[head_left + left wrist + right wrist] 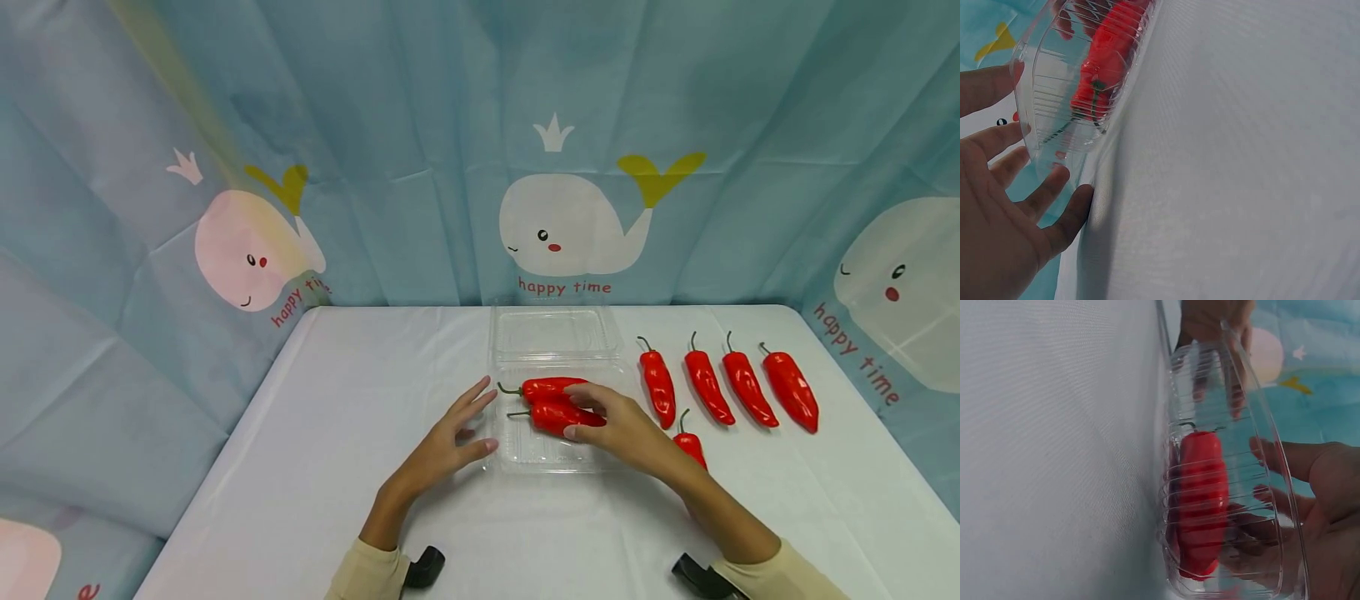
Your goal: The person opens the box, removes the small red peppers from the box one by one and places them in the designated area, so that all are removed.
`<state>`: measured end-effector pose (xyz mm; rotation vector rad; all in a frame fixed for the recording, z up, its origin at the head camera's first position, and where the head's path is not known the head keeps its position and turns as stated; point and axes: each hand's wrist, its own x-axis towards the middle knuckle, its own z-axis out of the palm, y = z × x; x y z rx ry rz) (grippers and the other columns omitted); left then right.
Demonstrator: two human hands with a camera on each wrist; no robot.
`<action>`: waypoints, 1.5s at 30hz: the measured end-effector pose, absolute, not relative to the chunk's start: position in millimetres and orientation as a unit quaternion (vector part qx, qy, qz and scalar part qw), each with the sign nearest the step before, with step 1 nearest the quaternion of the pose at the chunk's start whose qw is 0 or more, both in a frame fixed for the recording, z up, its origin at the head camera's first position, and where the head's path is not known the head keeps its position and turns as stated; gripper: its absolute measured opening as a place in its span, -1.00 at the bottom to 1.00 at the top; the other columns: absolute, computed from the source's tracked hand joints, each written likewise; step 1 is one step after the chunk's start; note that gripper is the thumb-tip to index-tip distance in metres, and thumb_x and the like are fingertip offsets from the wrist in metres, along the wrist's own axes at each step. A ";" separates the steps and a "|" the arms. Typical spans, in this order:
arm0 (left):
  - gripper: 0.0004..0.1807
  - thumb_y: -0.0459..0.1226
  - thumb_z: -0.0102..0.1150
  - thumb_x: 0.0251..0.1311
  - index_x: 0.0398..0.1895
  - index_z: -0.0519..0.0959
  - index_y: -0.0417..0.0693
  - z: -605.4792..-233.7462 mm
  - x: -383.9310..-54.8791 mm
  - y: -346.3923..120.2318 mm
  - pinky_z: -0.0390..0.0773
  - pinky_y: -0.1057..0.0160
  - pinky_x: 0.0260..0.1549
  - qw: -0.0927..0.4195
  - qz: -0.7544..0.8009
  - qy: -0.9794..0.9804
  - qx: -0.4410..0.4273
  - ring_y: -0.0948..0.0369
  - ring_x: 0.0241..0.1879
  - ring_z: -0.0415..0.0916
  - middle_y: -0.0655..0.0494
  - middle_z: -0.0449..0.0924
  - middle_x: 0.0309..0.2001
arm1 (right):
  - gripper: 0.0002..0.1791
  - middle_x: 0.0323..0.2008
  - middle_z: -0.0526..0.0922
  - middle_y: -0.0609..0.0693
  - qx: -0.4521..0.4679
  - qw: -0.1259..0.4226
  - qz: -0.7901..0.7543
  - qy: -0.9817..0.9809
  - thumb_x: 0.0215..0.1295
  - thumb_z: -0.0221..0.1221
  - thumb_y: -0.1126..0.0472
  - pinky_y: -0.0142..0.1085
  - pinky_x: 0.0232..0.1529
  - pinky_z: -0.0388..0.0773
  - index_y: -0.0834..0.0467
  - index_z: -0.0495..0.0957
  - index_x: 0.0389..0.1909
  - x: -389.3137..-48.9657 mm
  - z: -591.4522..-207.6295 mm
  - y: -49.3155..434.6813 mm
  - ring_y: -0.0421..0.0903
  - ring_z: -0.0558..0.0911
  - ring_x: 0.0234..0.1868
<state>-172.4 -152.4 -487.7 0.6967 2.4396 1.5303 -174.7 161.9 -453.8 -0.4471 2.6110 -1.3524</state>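
Two red chili peppers lie side by side in a clear plastic clamshell box, the far pepper (547,387) and the near pepper (555,417), their green stems to the left. Over their right part is my right hand (618,425), fingers loosely bent. In the right wrist view its thumb stands apart from the red pepper (1200,500); whether other fingertips touch is unclear. At the box's left wall, my left hand (442,450) has its fingers spread, with nothing held. The left wrist view shows those fingertips close against the clear box (1041,94).
The box's lid (555,333) lies folded back, away from me. Several more red peppers (708,387) lie in a row on the white table (360,400), right of the box. Another pepper (690,446) is partly hidden by my right forearm. A whale-print curtain (420,167) encloses the table.
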 end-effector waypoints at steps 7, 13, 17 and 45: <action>-0.17 -0.18 0.28 0.40 0.69 0.20 0.02 -487.5 -172.1 -152.4 0.46 -0.25 0.40 0.091 0.518 0.818 0.233 -0.09 0.67 0.03 0.17 -0.11 0.75 | -0.38 0.20 0.68 0.15 -0.161 0.095 -0.420 0.888 0.27 0.48 0.17 0.03 0.17 0.71 0.18 0.57 0.34 -179.1 -455.0 155.6 0.16 0.62 0.24; -0.17 -0.16 0.29 0.41 0.69 0.20 0.01 -487.8 -172.3 -152.6 0.45 -0.26 0.40 0.091 0.519 0.817 0.235 -0.09 0.67 0.02 0.16 -0.11 0.75 | -0.42 0.13 0.71 0.08 -0.163 0.094 -0.396 0.899 0.25 0.49 0.22 0.02 0.16 0.70 0.15 0.62 0.30 -180.2 -456.2 151.7 0.07 0.63 0.15; -0.19 -0.23 0.28 0.43 0.69 0.20 -0.02 -487.0 -172.4 -152.4 0.44 -0.28 0.40 0.093 0.523 0.814 0.237 -0.11 0.66 0.03 0.16 -0.12 0.75 | -0.44 0.11 0.73 0.07 -0.163 0.095 -0.388 0.902 0.25 0.49 0.25 -0.02 0.13 0.72 0.14 0.64 0.28 -180.0 -456.9 150.6 0.05 0.64 0.13; -0.19 -0.23 0.28 0.43 0.69 0.20 -0.01 -486.7 -172.3 -152.5 0.45 -0.26 0.40 0.095 0.523 0.814 0.235 -0.12 0.66 0.04 0.14 -0.12 0.75 | -0.37 0.06 0.71 0.11 -0.119 0.065 -0.442 0.887 0.28 0.47 0.14 -0.16 -0.12 0.79 0.13 0.56 0.36 -174.9 -443.5 159.0 0.07 0.68 0.06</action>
